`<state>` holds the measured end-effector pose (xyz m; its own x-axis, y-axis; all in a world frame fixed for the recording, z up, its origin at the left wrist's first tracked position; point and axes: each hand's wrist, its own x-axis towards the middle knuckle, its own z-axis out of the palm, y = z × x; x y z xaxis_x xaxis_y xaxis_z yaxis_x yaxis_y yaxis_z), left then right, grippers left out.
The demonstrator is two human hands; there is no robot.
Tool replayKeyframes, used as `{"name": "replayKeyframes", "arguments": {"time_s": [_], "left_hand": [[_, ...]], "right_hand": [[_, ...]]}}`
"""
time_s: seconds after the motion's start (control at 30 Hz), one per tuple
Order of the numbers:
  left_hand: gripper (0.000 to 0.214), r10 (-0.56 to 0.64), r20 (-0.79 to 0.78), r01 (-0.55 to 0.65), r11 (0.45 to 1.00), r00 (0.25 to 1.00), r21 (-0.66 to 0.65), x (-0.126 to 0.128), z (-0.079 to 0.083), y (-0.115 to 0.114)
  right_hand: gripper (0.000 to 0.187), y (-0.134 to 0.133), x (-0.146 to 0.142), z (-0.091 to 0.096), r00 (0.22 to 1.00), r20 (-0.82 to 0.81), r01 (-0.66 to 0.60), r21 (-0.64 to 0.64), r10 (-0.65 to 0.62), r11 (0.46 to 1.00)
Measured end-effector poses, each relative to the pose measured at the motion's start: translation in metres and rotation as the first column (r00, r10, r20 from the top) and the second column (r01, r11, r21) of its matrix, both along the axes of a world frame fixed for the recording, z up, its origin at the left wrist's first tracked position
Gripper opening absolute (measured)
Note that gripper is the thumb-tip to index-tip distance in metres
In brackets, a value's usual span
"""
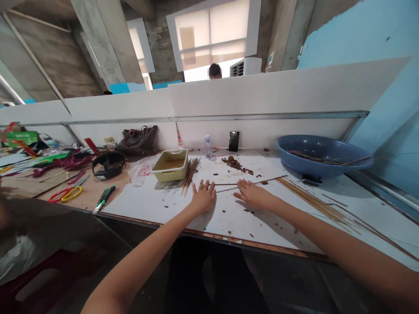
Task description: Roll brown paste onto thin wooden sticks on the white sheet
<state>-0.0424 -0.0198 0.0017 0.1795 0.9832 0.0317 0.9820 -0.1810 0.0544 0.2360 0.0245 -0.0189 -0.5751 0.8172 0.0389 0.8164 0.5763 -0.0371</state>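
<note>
My left hand (203,197) lies palm down on the white work surface with its fingers stretched out. To its right, my right hand (251,194) is also flat, fingers extended. A thin dark brown stick (224,185) runs between the two hands, its ends under or beside the fingers. I cannot tell how firmly they press on it. A longer thin strip (276,179) passes by the right fingertips. Beyond the hands sits a pile of crumbly brown lumps (233,163). Thin tan sticks (306,198) lie fanned beside my right forearm, and darker sticks (190,175) lie left of my left hand.
A shallow yellowish tub (170,175) holds brownish liquid. The big blue basin (324,168) at right has sticks in it. Farther back stand a clear bottle (208,147) and a phone (234,141). Scissors (67,193), cutters (104,198) and a bag (137,140) are leftward.
</note>
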Motion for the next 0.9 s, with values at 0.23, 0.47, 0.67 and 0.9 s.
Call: {"name": "replayKeyframes", "arguments": {"time_s": [0.23,0.47,0.67,0.9], "left_hand": [[0.065,0.022,-0.021,-0.022,0.999,1.0,-0.028,0.001,0.011,0.002],[0.068,0.061,-0.071,-0.054,0.993,0.996,0.1,0.003,0.001,-0.027],[0.067,-0.11,-0.008,0.11,0.989,0.994,0.101,0.036,0.021,0.011],[0.072,-0.2,-0.006,0.2,0.98,0.98,-0.017,0.049,-0.003,0.009]], "right_hand": [[0.088,0.007,-0.004,0.01,1.0,0.001,0.005,-0.015,-0.005,1.0],[0.091,-0.01,0.002,-0.002,1.0,-0.018,-0.013,0.04,0.014,0.999],[0.092,0.011,-0.033,0.031,0.999,-0.052,0.001,-0.054,-0.004,0.999],[0.091,-0.012,-0.05,0.015,0.999,-0.021,0.022,-0.119,-0.024,0.993]]}}
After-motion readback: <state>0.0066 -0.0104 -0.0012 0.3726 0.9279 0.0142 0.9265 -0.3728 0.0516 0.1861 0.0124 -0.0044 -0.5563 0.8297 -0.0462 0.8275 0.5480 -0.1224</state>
